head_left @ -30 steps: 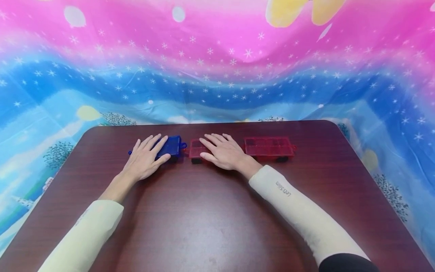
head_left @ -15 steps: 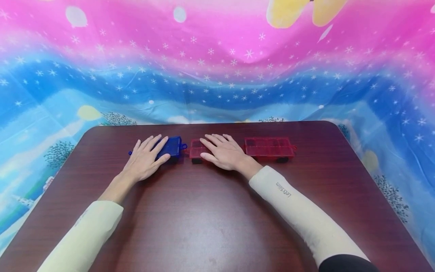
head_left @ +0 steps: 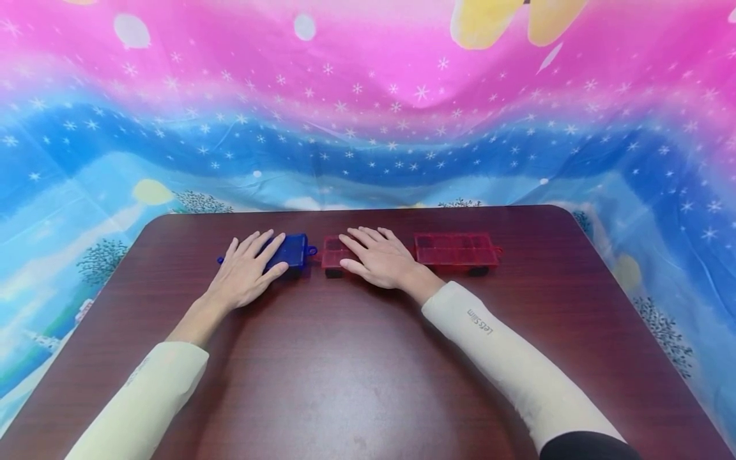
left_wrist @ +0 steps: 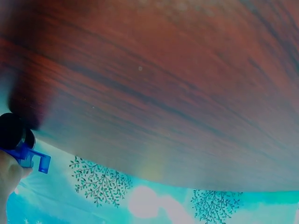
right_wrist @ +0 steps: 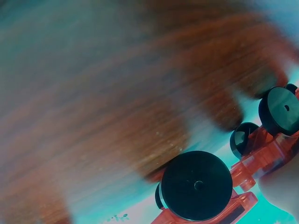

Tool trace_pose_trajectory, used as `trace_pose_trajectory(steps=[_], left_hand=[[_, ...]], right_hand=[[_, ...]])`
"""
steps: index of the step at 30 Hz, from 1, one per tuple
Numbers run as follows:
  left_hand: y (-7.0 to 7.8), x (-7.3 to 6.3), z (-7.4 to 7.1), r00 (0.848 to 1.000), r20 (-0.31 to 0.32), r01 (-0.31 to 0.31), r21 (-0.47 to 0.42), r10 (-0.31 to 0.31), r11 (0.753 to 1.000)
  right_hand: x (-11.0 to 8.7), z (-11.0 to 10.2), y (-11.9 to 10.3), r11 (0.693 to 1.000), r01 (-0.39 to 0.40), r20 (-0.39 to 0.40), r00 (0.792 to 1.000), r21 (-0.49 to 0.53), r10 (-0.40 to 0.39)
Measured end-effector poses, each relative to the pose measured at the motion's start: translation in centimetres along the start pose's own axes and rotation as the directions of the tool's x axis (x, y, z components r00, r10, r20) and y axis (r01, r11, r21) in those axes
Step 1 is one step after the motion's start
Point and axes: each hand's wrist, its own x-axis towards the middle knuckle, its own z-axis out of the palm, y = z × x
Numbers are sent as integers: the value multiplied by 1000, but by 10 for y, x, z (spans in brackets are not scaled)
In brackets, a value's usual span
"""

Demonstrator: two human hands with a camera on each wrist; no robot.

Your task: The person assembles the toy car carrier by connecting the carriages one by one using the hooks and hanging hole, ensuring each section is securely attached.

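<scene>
My left hand [head_left: 244, 271] lies over a translucent blue toy train car [head_left: 296, 249], fingers spread and nearly straight. A small blue loop [head_left: 312, 251] juts from that car's right end. My right hand [head_left: 379, 259] rests with straight fingers over a translucent red toy train car [head_left: 331, 252], hiding much of it. A second red train car [head_left: 457, 249] stands just right of that hand. In the right wrist view, red parts meet at a coupling [right_wrist: 243, 175] between black wheels [right_wrist: 198, 185]. Whether the blue loop is hooked to the red car, I cannot tell.
All the cars stand in a row near the far edge of a dark brown wooden table [head_left: 345, 370]. A cloth backdrop [head_left: 368, 128] with snowflakes hangs behind and beside the table.
The blue car's right end and loop have shifted slightly toward me. Both hands stay over the same cars, and the view has dropped by a few pixels.
</scene>
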Motion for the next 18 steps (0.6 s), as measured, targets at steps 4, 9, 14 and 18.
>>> trace_pose_trajectory(steps=[4, 9, 14, 18], left_hand=[[0, 0, 0, 1000, -3, -4, 5, 4, 1000], [-1, 0, 1, 1000, -5, -9, 20, 9, 1000], [-1, 0, 0, 1000, 7, -7, 32, 7, 999], [-1, 0, 0, 1000, 9, -3, 32, 2, 999]], right_hand=[[0, 0, 0, 1000, 3, -5, 1000, -3, -3], [0, 0, 0, 1000, 4, -8, 1000, -1, -4], [0, -1, 0, 1000, 0, -3, 1000, -1, 0], [0, -1, -1, 1000, 2, -3, 1000, 1, -2]])
